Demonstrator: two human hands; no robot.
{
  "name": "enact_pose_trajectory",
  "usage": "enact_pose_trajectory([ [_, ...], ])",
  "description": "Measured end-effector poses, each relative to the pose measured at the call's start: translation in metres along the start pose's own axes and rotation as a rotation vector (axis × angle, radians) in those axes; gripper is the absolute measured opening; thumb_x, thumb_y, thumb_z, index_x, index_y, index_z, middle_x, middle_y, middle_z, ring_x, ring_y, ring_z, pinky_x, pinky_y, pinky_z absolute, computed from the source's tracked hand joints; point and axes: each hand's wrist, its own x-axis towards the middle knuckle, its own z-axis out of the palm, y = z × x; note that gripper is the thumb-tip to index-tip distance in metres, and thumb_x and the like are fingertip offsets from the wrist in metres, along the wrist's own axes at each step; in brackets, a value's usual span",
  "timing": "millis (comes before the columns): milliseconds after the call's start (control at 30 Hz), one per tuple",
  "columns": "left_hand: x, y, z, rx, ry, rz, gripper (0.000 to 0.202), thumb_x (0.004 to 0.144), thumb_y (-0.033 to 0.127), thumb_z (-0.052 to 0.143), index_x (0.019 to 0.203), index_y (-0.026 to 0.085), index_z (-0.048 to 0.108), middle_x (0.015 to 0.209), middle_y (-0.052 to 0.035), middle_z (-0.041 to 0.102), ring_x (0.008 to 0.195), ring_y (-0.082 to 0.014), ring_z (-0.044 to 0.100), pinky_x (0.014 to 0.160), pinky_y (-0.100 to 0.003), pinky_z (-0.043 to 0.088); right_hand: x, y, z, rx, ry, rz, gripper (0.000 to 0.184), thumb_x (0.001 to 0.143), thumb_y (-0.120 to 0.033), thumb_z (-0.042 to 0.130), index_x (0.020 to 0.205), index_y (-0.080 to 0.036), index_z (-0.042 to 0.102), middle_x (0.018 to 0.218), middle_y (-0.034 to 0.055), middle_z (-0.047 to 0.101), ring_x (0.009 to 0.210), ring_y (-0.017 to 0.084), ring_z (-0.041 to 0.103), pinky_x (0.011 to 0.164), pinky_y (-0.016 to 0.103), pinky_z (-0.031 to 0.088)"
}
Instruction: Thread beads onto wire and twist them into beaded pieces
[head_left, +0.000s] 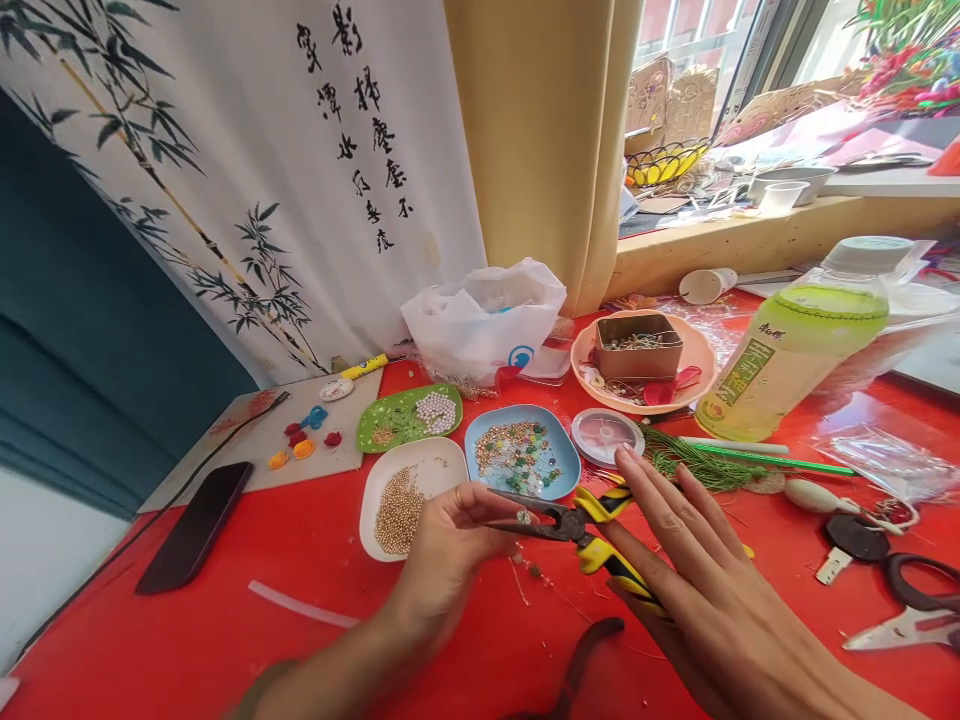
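Note:
My right hand (697, 570) holds long-nosed pliers (574, 523) with yellow and black handles; the handles lie between thumb and fingers, and the fingers are stretched out. The plier jaws are parted and point left. My left hand (442, 550) is closed in a pinch at the jaw tips. A small pale bead (523, 517) shows between the jaws. A thin beaded strand (535, 571) trails below the left fingertips; its upper end is hidden by them. Behind the hands stand a white dish of gold beads (400, 508) and a blue dish (559, 450) with green and gold beads.
A green dish (375, 415) holds white beads. Further right are a pink plate (701, 395) with a brown box (639, 348), a drink bottle (795, 340), keys (855, 540) and scissors (911, 625). A dark-handled tool (585, 660) lies in front; a phone (195, 525) lies left.

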Motion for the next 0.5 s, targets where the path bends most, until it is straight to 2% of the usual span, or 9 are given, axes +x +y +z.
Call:
enact_pose_trajectory([
  [67,-0.0003,-0.0009,-0.0004,0.031,-0.011,0.019,0.016,0.048,0.001,0.072,0.058,0.012,0.066,0.061,-0.0026,0.070,0.059,-0.0121,0.065,0.053,-0.014,0.048,0.0000,-0.0007,-0.0006,-0.013,0.017,-0.018,0.041,0.071,0.005,0.037,0.109,-0.006,0.048,0.144,0.0288,0.010,0.129,0.043,0.017,0.089,0.065,0.030],
  [233,-0.0012,-0.0007,-0.0028,0.052,-0.015,0.113,0.013,0.052,0.012,0.077,0.062,0.013,0.068,0.059,-0.0004,0.068,0.058,-0.0110,0.063,0.056,-0.017,0.051,-0.0014,-0.0009,-0.0053,-0.025,0.084,-0.036,0.042,0.067,0.008,0.038,0.104,-0.007,0.049,0.145,0.0268,0.005,0.129,0.043,0.014,0.094,0.064,0.023],
  [500,-0.0071,-0.0002,-0.0010,0.095,-0.041,0.185,0.015,0.052,0.005,0.075,0.061,0.016,0.070,0.063,0.0005,0.069,0.061,-0.0123,0.065,0.058,-0.017,0.053,-0.0006,-0.0031,-0.0004,-0.018,0.047,-0.017,0.043,0.068,0.008,0.036,0.106,-0.007,0.049,0.145,0.0269,0.005,0.130,0.043,0.013,0.094,0.064,0.023],
])
